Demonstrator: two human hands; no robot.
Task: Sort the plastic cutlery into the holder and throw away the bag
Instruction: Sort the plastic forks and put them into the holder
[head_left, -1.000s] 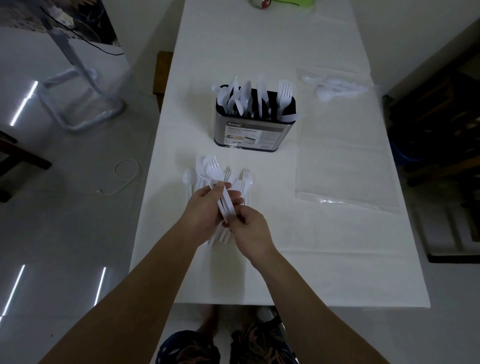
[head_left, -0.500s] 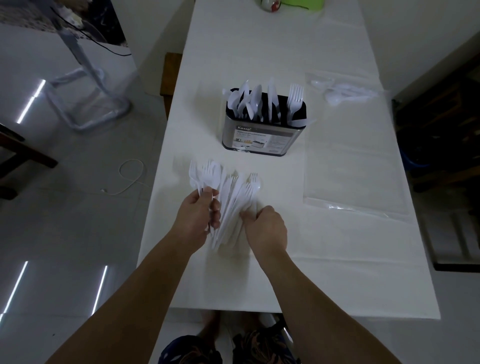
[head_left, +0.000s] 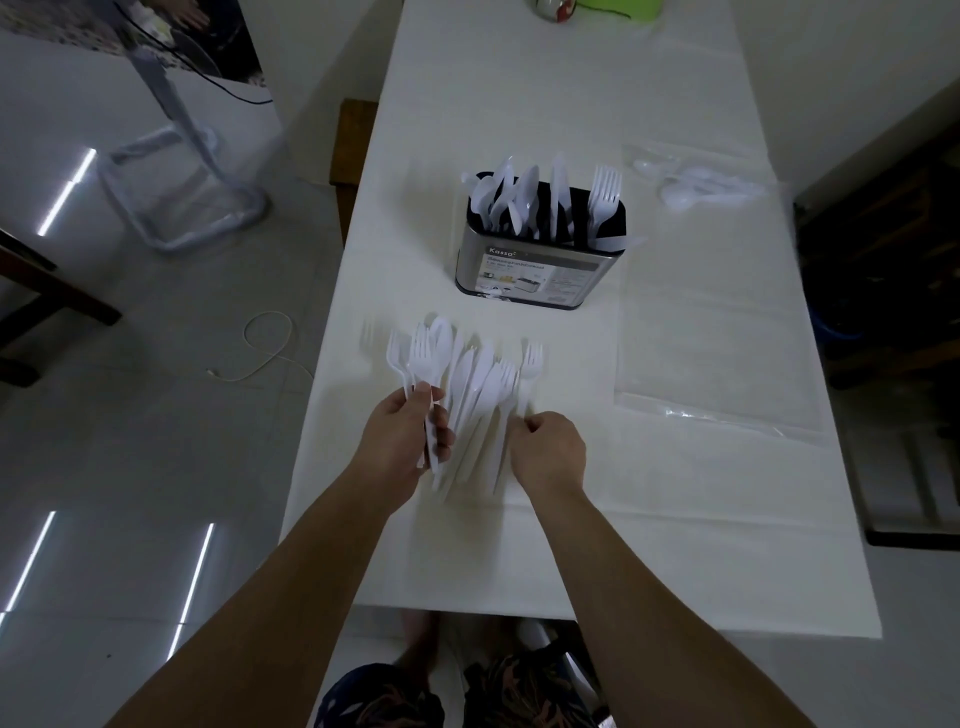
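Note:
A pile of white plastic cutlery (head_left: 480, 384) lies on the white table in front of me. My left hand (head_left: 402, 441) grips a few forks and a spoon (head_left: 428, 358) by their handles at the pile's left side. Curled over the pile's right edge, my right hand (head_left: 548, 452) pinches at a fork handle; whether it holds it I cannot tell. Further back stands the steel cutlery holder (head_left: 540, 270) with spoons, knives and forks upright in it. A clear plastic bag (head_left: 711, 338) lies flat to the right, with several white spoons (head_left: 696, 187) at its far end.
The white table (head_left: 571, 561) is narrow, with its near edge just below my forearms. A green object (head_left: 618, 6) and a round item sit at the far end. A wooden stool (head_left: 353, 145) stands left of the table, and a cable lies on the floor.
My hands have parted: the left now holds a small bunch of cutlery at the pile's left, and the right has shifted to the pile's right edge. The pile has fanned out.

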